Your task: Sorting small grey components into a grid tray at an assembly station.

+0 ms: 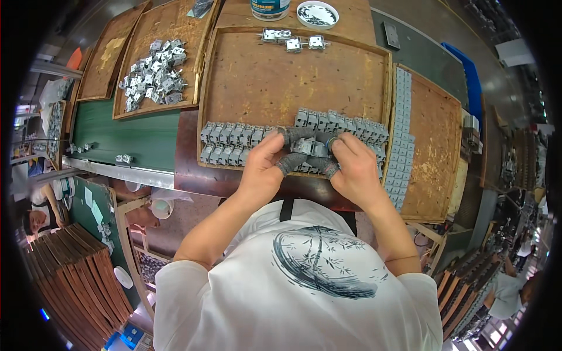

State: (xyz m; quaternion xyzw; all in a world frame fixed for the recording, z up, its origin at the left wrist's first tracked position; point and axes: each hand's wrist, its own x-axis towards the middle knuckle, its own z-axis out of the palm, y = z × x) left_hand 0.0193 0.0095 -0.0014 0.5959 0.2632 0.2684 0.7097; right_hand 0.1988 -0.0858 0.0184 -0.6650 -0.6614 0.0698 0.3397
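Observation:
My left hand [263,168] and my right hand [356,165] meet over the near edge of a wooden tray [281,76]. Grey coverings wrap the thumb and fingers of each. Between the fingertips they pinch small silvery metal parts [310,147], set side by side; the fingers hide some of their outline. Just left of my left hand, similar box-shaped metal parts [231,136] stand in two rows inside the tray. More such parts [345,124] line up beyond and beside my right hand. At the tray's far side lie a few loose metal parts [293,41].
Left, another wooden tray [130,76] holds a heap of metal parts [155,76] beside a green belt [129,143]. Right, a tray [436,158] carries rows of grey parts [401,146]. A tub [270,8] and a white dish [317,15] of small dark pieces stand at the far side.

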